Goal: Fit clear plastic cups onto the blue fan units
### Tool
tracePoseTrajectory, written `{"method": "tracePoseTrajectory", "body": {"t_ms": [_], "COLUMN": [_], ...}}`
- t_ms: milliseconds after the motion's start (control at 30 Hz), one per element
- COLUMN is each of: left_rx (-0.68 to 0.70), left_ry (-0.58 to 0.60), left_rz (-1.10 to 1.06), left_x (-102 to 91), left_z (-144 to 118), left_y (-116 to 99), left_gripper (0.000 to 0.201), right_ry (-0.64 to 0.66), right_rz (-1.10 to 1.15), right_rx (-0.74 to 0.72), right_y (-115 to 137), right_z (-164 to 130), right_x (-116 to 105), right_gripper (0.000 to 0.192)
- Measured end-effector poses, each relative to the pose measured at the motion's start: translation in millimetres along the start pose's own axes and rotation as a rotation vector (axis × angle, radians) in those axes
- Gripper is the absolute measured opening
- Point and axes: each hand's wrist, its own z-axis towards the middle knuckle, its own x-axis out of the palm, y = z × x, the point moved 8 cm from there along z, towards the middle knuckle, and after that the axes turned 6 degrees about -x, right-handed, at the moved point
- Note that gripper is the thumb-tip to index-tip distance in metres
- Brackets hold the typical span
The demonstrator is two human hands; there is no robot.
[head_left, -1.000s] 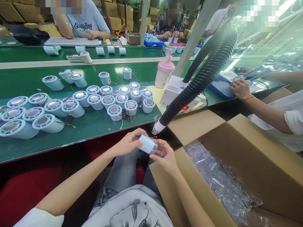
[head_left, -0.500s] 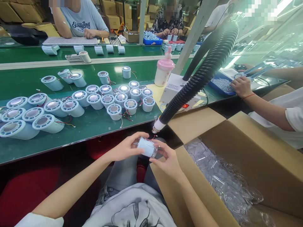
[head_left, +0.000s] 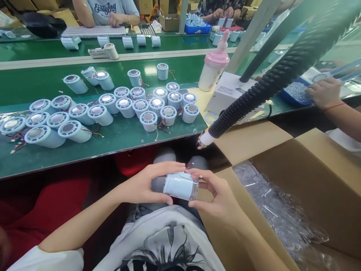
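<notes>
Above my lap, a light blue cylindrical housing (head_left: 179,186) lies on its side between my two hands. A clear plastic cover shows around it and juts out past its right end. My left hand (head_left: 145,184) grips the left end, thumb below and fingers over the top. My right hand (head_left: 221,195) holds the right end by the clear plastic, thumb underneath. Thin red wires with small white plugs stick up near my right fingertips. On the green bench, several similar blue housings (head_left: 148,120) stand or lean in rows, wires trailing from some.
A black corrugated hose (head_left: 254,98) with a metal-tipped white nozzle hangs ahead of my hands. To the right, an open cardboard box (head_left: 316,192) holds clear plastic covers (head_left: 270,207). A pink-lidded bottle (head_left: 214,64) and a white machine (head_left: 228,94) stand on the bench. Co-workers' hands (head_left: 324,94) work nearby.
My view has shifted, so the bench sits higher and further right. Both hands still hold the blue housing, now turned more level, with its clear cover showing more plainly.
</notes>
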Motion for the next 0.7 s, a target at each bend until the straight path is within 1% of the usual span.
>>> {"method": "tracePoseTrajectory", "body": {"t_ms": [100,200,367,500,700], "left_rx": [0.038,0.042,0.049,0.065,0.089], "left_ry": [0.011,0.023,0.019,0.013,0.016], "left_rz": [0.039,0.046,0.052,0.05,0.043], "left_x": [0.4,1.3,0.8,-0.1,0.2], "left_z": [-2,-3,-6,-8,-10], "left_y": [-5,-7,-11,-13,-13], "left_gripper": [0.078,0.08,0.078,0.077,0.079], "right_ry": [0.019,0.034,0.04,0.011,0.03], "right_rz": [0.097,0.21,0.381,0.481,0.665], "right_rx": [0.089,0.167,0.304,0.387,0.502], "right_y": [1,2,-3,-5,-11], "right_z": [0,0,-2,-1,-3], "right_x": [2,5,12,17,30], "right_gripper": [0.047,0.045,0.044,0.045,0.039]}}
